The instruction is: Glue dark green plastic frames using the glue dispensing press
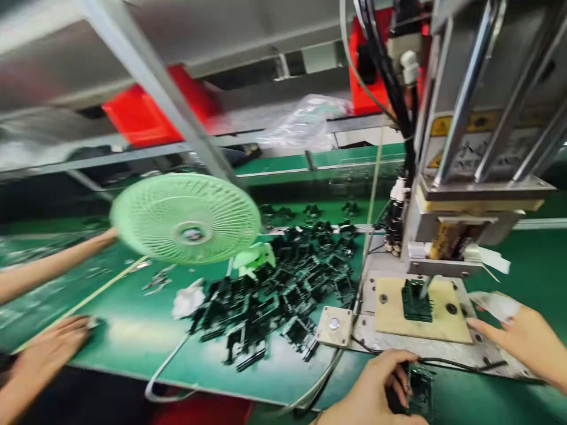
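Observation:
My left hand (376, 386) is closed on a black plastic part (420, 392), a moulded frame-like piece, at the bottom edge of the view. My right hand (527, 336) reaches in from the right, thumb and fingers apart, with a white covering on a fingertip. It is beside the cream-coloured fixture plate (392, 324) and holds nothing visible. On that plate sits another black part (417, 304), directly beneath the head of a press machine (443, 248). Whether a thin rod from the head touches this part I cannot tell.
A heap of black parts (292, 283) covers the middle of the green bench (128, 348). A square button box (334, 326) with cables stands left of the fixture. A green fan (212, 227) rises behind the heap. At left is a co-worker's hand (55, 345). Red bins (142, 118) sit above.

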Action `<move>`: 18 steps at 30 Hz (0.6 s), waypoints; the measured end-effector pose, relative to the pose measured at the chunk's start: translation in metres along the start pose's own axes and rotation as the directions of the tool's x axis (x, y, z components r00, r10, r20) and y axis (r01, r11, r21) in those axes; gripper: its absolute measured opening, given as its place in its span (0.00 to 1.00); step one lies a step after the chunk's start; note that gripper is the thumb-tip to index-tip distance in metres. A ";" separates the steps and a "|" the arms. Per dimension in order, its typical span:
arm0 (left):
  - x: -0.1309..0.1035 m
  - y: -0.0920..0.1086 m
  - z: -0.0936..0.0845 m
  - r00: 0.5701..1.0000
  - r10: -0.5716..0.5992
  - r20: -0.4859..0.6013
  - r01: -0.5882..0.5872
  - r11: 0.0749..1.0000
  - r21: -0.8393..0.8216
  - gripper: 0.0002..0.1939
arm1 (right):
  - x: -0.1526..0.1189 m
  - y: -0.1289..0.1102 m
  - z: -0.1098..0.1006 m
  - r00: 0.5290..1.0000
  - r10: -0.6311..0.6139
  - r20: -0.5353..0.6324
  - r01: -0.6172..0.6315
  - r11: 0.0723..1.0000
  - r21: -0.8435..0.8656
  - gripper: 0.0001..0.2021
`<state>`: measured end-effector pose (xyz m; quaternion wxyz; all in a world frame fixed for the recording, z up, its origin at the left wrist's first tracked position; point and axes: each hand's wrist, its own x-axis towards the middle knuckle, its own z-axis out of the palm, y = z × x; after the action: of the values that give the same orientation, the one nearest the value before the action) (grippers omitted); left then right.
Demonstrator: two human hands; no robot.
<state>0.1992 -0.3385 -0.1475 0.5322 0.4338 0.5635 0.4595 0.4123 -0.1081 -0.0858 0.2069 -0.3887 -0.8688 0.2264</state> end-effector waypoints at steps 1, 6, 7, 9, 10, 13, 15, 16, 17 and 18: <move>-0.004 0.006 -0.002 1.000 0.008 -0.011 -0.008 0.999 0.041 0.49 | 0.000 -0.004 0.001 0.997 -0.010 0.073 0.007 0.999 0.038 0.16; -0.013 0.028 -0.006 0.992 0.119 -0.037 -0.105 0.959 0.264 0.38 | 0.025 -0.050 0.020 0.984 -0.089 0.156 0.059 0.981 0.186 0.32; -0.014 0.029 -0.006 0.987 0.153 -0.043 -0.137 0.957 0.255 0.36 | 0.030 -0.058 0.024 0.978 -0.107 0.180 0.069 0.976 0.205 0.33; -0.017 0.030 -0.007 0.974 0.213 -0.077 -0.192 0.957 0.219 0.33 | 0.037 -0.067 0.030 0.974 -0.090 0.206 0.033 0.964 0.265 0.31; -0.019 0.031 -0.008 0.970 0.222 -0.100 -0.200 0.961 0.192 0.32 | 0.039 -0.070 0.031 0.973 -0.058 0.225 -0.013 0.953 0.304 0.29; -0.025 0.041 -0.017 0.989 0.063 -0.133 -0.061 0.998 0.017 0.34 | 0.043 -0.073 0.027 0.944 0.077 0.321 -0.205 0.899 0.388 0.21; -0.028 0.058 -0.025 0.986 -0.155 -0.063 0.143 0.976 -0.165 0.36 | 0.047 -0.074 0.019 0.908 0.110 0.404 -0.289 0.863 0.415 0.20; -0.028 0.069 -0.029 0.968 -0.252 -0.014 0.241 0.938 -0.248 0.36 | 0.050 -0.075 0.014 0.883 0.110 0.456 -0.329 0.838 0.436 0.21; -0.026 0.080 -0.032 0.945 -0.326 0.025 0.317 0.895 -0.314 0.35 | 0.052 -0.076 0.009 0.851 0.099 0.516 -0.377 0.800 0.468 0.22; -0.023 0.091 -0.035 0.924 -0.380 0.043 0.369 0.856 -0.362 0.34 | 0.054 -0.077 0.005 0.811 0.066 0.581 -0.424 0.751 0.506 0.23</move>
<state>0.1654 -0.3450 -0.0537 0.6736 0.2030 0.5501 0.4499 0.3317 -0.1138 -0.0370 0.0413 -0.3368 -0.7072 0.6203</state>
